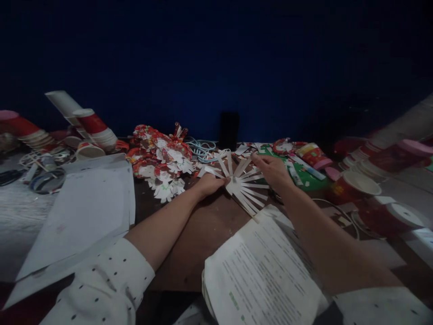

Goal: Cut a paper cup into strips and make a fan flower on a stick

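A white paper piece cut into strips (236, 184), fanned out round a small centre like a flattened paper cup, is held above the brown table. My left hand (212, 183) is closed on its left side, thumb near the centre. At the upper right, my right hand (269, 168) pinches the tip of one strip between thumb and fingers. A thin stick-like edge shows under the lower strips. Just below lies a stack of printed paper (264, 271).
Cut red and white paper pieces (165, 162) are heaped left of centre, near a light blue cord (202, 149). Large white sheets (88, 198) lie at left. Stacked paper cups (96, 128) stand at left, with more cups (358, 185) at right. A green mat (313, 180) holds tubes and scraps.
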Demonstrator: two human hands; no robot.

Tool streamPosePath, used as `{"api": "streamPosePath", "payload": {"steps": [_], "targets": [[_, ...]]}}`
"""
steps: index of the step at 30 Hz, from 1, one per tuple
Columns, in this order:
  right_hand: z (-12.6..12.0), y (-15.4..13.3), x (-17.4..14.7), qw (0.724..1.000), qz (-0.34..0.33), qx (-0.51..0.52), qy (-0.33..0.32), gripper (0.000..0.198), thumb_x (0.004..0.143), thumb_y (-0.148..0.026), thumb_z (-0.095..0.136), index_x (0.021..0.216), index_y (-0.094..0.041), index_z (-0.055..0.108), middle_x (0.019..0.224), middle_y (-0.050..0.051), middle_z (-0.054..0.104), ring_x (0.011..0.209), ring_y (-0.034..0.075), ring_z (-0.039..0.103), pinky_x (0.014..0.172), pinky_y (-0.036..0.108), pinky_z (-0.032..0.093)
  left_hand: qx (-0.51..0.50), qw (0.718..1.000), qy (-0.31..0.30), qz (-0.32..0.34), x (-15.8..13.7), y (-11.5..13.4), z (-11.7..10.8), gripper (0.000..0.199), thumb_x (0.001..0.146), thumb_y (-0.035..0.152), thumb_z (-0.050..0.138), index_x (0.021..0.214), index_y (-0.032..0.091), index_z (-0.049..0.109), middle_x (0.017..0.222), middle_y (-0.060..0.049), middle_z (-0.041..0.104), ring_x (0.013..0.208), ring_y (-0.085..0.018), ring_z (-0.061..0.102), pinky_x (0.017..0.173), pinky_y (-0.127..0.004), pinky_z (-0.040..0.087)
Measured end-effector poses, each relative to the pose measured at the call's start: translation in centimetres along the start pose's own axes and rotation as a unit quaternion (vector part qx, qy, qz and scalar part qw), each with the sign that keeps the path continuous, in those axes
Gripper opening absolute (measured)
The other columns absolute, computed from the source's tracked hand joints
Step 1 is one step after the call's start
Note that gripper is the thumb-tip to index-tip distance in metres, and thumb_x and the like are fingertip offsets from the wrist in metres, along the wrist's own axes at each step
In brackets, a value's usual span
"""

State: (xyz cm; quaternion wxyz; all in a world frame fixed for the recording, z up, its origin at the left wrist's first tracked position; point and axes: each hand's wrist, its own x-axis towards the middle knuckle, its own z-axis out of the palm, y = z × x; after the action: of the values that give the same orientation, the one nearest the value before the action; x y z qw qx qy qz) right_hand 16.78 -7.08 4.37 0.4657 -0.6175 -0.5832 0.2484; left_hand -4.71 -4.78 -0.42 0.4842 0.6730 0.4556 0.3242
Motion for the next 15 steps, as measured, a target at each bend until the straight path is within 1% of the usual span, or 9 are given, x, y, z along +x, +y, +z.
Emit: {"api": "streamPosePath", "payload": {"steps": [2, 4, 6, 8, 10, 12, 15], "targets": [[0.26, 0.02, 0.09, 1.000, -0.015, 0.000, 0.005, 0.044, 0.073, -0.061, 0.062, 0.069, -0.019, 0.071, 0.063, 0.000, 0.064, 0.067, 0.017, 0.059, 0.061, 0.026, 0.043, 0.008, 1.000, -0.006, 0.004, 0.04, -0.08, -0.04, 0.034, 0.072, 0.041, 0.068, 0.096, 0.017, 0.073, 0.105, -0.007, 0.073, 0.099, -0.024, 0.065, 0.093, -0.032, 0.046], [0.48, 0.09, 0.20, 0.999, -0.015, 0.024, 0.024, 0.038, 0.070, -0.056, 0.067, 0.072, -0.019, 0.072, 0.066, 0.000, 0.065, 0.068, 0.017, 0.059, 0.062, 0.026, 0.044, 0.020, 1.000, -0.010, 0.002, 0.15, -0.23, -0.07, 0.037, 0.072, 0.043, 0.067, 0.097, 0.016, 0.073, 0.105, -0.008, 0.072, 0.100, -0.024, 0.064, 0.094, -0.033, 0.046], [0.66, 0.16, 0.30, 0.996, 0.006, 0.074, 0.043, 0.034, 0.065, -0.052, 0.072, 0.074, -0.019, 0.073, 0.068, -0.001, 0.067, 0.068, 0.017, 0.061, 0.063, 0.027, 0.046, 0.013, 1.000, -0.014, 0.005, 0.27, -0.38, -0.07, 0.041, 0.073, 0.044, 0.067, 0.102, 0.016, 0.071, 0.109, -0.008, 0.071, 0.103, -0.025, 0.063, 0.095, -0.034, 0.045], [0.81, 0.23, 0.39, 0.989, 0.034, 0.131, 0.057, 0.032, 0.061, -0.048, 0.076, 0.075, -0.020, 0.074, 0.068, -0.001, 0.068, 0.066, 0.016, 0.061, 0.063, 0.027, 0.047, -0.011, 1.000, -0.020, 0.020, 0.35, -0.44, -0.04, 0.046, 0.073, 0.045, 0.067, 0.109, 0.016, 0.069, 0.115, -0.008, 0.069, 0.109, -0.025, 0.062, 0.099, -0.034, 0.043], [0.90, 0.29, 0.47, 0.982, 0.048, 0.172, 0.065, 0.030, 0.059, -0.045, 0.079, 0.076, -0.020, 0.074, 0.068, -0.001, 0.068, 0.064, 0.015, 0.062, 0.063, 0.028, 0.048, -0.029, 0.998, -0.027, 0.039, 0.38, -0.37, -0.01, 0.048, 0.074, 0.045, 0.067, 0.113, 0.016, 0.067, 0.119, -0.008, 0.067, 0.112, -0.024, 0.060, 0.101, -0.034, 0.041], [0.95, 0.32, 0.53, 0.977, 0.044, 0.196, 0.072, 0.029, 0.057, -0.041, 0.081, 0.077, -0.021, 0.074, 0.071, -0.001, 0.069, 0.065, 0.014, 0.062, 0.064, 0.027, 0.049, -0.036, 0.998, -0.032, 0.045, 0.38, -0.23, 0.01, 0.047, 0.075, 0.044, 0.067, 0.113, 0.015, 0.068, 0.120, -0.009, 0.067, 0.111, -0.025, 0.061, 0.102, -0.035, 0.041], [0.95, 0.31, 0.56, 0.975, 0.039, 0.205, 0.078, 0.029, 0.057, -0.038, 0.082, 0.077, -0.020, 0.074, 0.073, 0.000, 0.070, 0.065, 0.013, 0.062, 0.064, 0.027, 0.049, -0.036, 0.998, -0.026, 0.038, 0.43, -0.19, 0.01, 0.044, 0.075, 0.042, 0.068, 0.109, 0.014, 0.069, 0.116, -0.010, 0.069, 0.107, -0.025, 0.062, 0.100, -0.037, 0.043]]}}
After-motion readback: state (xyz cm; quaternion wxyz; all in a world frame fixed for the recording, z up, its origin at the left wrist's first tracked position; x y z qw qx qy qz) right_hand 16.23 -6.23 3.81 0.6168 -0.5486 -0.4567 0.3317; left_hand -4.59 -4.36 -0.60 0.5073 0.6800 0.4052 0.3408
